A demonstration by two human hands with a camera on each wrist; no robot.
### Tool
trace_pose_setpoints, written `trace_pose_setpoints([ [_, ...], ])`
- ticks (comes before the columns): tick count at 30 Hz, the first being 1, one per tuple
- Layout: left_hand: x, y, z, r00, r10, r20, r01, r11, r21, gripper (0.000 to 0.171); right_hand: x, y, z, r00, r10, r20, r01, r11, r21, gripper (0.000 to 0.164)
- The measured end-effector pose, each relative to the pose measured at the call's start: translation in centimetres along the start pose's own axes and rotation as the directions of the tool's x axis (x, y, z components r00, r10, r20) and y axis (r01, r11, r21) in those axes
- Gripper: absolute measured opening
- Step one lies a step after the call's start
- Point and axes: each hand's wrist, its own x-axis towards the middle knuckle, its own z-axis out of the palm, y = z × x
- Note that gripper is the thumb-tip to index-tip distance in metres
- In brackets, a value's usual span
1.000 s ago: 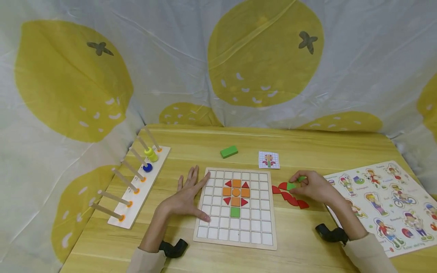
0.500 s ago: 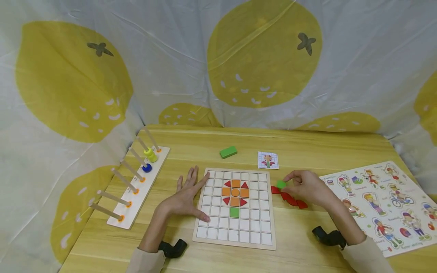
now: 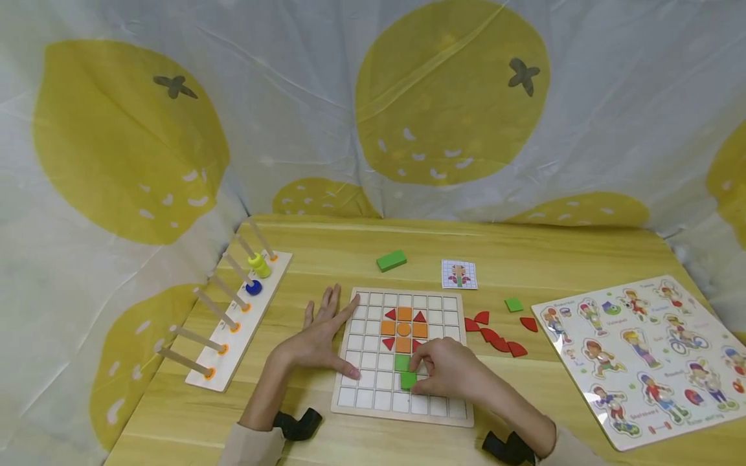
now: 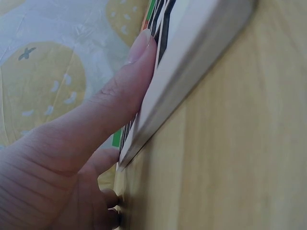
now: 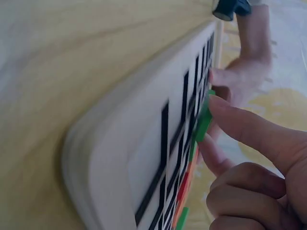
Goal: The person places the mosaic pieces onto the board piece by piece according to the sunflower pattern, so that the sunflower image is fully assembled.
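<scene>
My right hand (image 3: 457, 369) pinches a green square tile (image 3: 408, 380) between thumb and index finger at the white grid board (image 3: 367, 378). Seen from the right wrist, this held tile (image 5: 205, 122) is tilted against the board's surface. Directly above it lies another green square tile (image 3: 402, 362). Farther up, orange squares surround an orange circle (image 3: 403, 329), with red triangles at the corners; my right hand partly covers one. Spread out, my left hand (image 3: 311, 343) rests at the board's left edge. Its thumb (image 4: 129, 76) touches the rim in the left wrist view.
Several red curved-edge pieces (image 3: 495, 340) and a green square (image 3: 513, 304) lie right of the board. Behind it are a green block (image 3: 391, 261) and a small pattern card (image 3: 459, 274). A peg stand (image 3: 250, 323) stands left; a sports picture board (image 3: 641, 362) lies right.
My right hand has carried the green square tile leftward from the loose pieces onto the lower middle of the grid board. My left hand has stayed at the board's left edge.
</scene>
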Motion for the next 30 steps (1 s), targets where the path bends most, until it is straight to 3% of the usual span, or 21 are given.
trace_pose_setpoints([
  [6, 0.3, 0.2, -0.1, 1.0, 0.004, 0.003, -0.004, 1.0, 0.009, 0.137, 0.4, -0.5, 1.0, 1.0, -0.002, -0.03, -0.002, 0.993, -0.118, 0.026],
  [11, 0.4, 0.3, -0.1, 1.0, 0.003, 0.009, -0.003, 1.0, 0.01, 0.137, 0.5, 0.3, 0.5, 1.0, -0.011, 0.009, 0.011, 1.0, -0.008, 0.026],
  [16, 0.3, 0.3, -0.1, 1.0, -0.003, 0.01, 0.003, 1.0, 0.004, 0.137, 0.9, 1.0, 0.1, 0.995, -0.04, 0.096, 0.029, 0.993, 0.113, 0.025],
  [21, 0.2, 0.3, -0.2, 1.0, -0.002, 0.001, 0.002, 1.0, 0.002, 0.137, 1.2, 1.1, 0.0, 0.986, -0.073, 0.149, 0.051, 0.988, 0.145, 0.023],
  [30, 0.2, 0.3, -0.2, 1.0, -0.006, 0.002, 0.006, 1.0, -0.004, 0.137, 1.5, 0.6, 0.2, 0.989, -0.07, 0.127, 0.054, 0.99, 0.129, 0.022],
])
